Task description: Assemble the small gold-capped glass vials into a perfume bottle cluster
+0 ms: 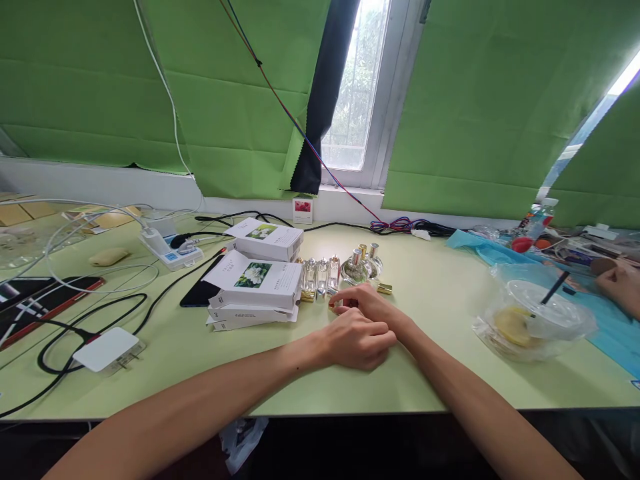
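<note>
My left hand (357,339) rests on the table with its fingers curled closed; whatever it may hold is hidden. Just beyond it, my right hand (364,300) reaches to the small glass bottles, its fingertips at a small red-gold piece too small to make out. Several clear slim bottles (323,275) stand in a row beside the white boxes. Rounder glass bottles with silver and gold tops (361,268) stand behind my right hand. A gold cap (385,289) lies to their right. White boxes with a flower picture (260,281) are stacked to the left.
A power strip (173,250), cables and a white charger (109,350) lie at the left. A bagged drink cup (537,310) with a black straw stands at the right. Another person's hand (623,285) is at the far right by a blue sheet (613,327).
</note>
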Demonstrator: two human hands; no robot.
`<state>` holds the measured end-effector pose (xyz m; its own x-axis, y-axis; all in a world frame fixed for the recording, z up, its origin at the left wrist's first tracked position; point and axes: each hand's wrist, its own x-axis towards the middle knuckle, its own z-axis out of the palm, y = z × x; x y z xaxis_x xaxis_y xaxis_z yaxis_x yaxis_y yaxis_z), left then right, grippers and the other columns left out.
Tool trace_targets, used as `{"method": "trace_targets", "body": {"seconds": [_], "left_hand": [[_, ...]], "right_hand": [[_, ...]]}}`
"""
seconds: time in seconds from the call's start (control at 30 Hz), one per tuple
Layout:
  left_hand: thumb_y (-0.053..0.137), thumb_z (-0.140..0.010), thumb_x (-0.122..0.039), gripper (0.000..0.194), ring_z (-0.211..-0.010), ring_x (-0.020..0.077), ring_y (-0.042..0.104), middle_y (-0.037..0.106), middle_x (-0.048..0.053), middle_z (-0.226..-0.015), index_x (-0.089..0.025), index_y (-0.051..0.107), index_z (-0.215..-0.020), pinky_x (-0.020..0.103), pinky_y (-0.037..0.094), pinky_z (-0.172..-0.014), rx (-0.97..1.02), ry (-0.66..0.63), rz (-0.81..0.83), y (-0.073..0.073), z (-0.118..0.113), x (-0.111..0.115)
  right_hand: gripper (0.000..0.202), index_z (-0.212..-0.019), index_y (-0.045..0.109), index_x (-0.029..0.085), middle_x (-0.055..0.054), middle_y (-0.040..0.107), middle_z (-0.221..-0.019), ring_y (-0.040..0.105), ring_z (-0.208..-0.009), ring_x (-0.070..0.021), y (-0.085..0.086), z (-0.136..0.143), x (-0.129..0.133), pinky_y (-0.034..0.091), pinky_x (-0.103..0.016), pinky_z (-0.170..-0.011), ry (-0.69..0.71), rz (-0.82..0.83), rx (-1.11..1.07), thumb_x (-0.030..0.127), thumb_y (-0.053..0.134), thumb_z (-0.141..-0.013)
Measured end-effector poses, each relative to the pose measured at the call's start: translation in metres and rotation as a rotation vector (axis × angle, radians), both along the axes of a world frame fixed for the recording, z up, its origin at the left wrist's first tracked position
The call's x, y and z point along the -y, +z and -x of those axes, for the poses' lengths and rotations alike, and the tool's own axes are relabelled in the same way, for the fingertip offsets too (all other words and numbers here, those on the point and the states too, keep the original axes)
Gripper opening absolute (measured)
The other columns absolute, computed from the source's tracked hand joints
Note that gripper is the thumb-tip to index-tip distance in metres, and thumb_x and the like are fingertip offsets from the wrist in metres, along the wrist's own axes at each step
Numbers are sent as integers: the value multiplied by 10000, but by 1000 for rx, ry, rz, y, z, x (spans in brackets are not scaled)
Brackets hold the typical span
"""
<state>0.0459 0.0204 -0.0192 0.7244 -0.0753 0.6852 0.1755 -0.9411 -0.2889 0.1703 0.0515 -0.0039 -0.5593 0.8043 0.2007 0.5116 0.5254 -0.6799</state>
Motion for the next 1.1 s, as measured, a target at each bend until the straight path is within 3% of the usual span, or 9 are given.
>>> {"method": "trace_targets", "body": {"seconds": [0.23, 0.37, 0.5, 0.67, 0.77, 0.9, 1.0, 1.1], "left_hand": [[481, -826, -152, 207, -431, 72, 373, 452, -51, -532, -192, 486, -623, 265, 250, -425, 31, 2, 7, -2, -1, -1], [479, -823, -137, 211, -448, 71, 391, 481, -41, -540, -187, 490, -618, 259, 261, -433, 148, -30, 31, 1, -1, -1], [474, -828, -129, 210, -470, 85, 403, 479, -33, -536, -191, 513, -632, 263, 304, -459, 200, 26, 34, 4, 1, -1], [509, -861, -135, 171, -504, 94, 426, 521, -28, -584, -191, 558, -708, 262, 344, -499, 400, 183, 64, 10, 4, -3], [504, -873, -125, 138, -561, 96, 498, 568, -18, -666, -195, 573, -776, 245, 356, -512, 468, 309, 125, 14, 5, -6], [502, -869, -161, 153, -628, 106, 568, 638, 40, -954, -197, 595, -984, 236, 371, -496, 425, 505, 283, 18, 6, -9], [521, -870, -231, 280, -674, 138, 610, 596, 107, -1174, -193, 554, -1145, 246, 352, -455, 373, 657, 408, 22, 6, -10], [528, -879, -267, 364, -671, 146, 627, 510, 147, -1358, -204, 513, -1238, 272, 416, -492, 305, 772, 528, 26, 6, -10]], "right_hand": [[173, -805, 725, 171, 37, 506, -612, 405, -583, -95, 1, 0, 3, 319, -228, -543, 0, -14, -9, 285, 608, -859], [143, -787, 688, 158, 27, 533, -632, 436, -591, -101, 0, 1, 1, 330, -235, -550, -28, 23, -12, 208, 562, -833], [157, -830, 657, 166, 21, 565, -668, 465, -608, -109, 3, 0, 0, 334, -240, -564, -57, 14, 15, 123, 520, -766], [173, -862, 585, 185, 40, 548, -689, 425, -624, -104, 8, -5, 4, 334, -240, -585, -66, -105, 43, 163, 623, -694], [130, -803, 517, 180, 8, 557, -734, 407, -648, -111, 8, -7, 5, 325, -252, -574, -107, -224, -27, 130, 577, -699], [156, -678, 417, 206, 20, 505, -656, 341, -602, -108, 7, -8, 4, 285, -260, -535, -205, -255, -39, 151, 562, -693], [89, -750, 476, 208, 19, 542, -660, 377, -583, -119, 7, -8, 2, 306, -263, -546, -253, -230, -78, 195, 563, -738], [80, -803, 493, 213, 3, 580, -703, 426, -593, -136, 7, -9, 2, 329, -270, -562, -273, -235, -113, 226, 568, -779]]}}
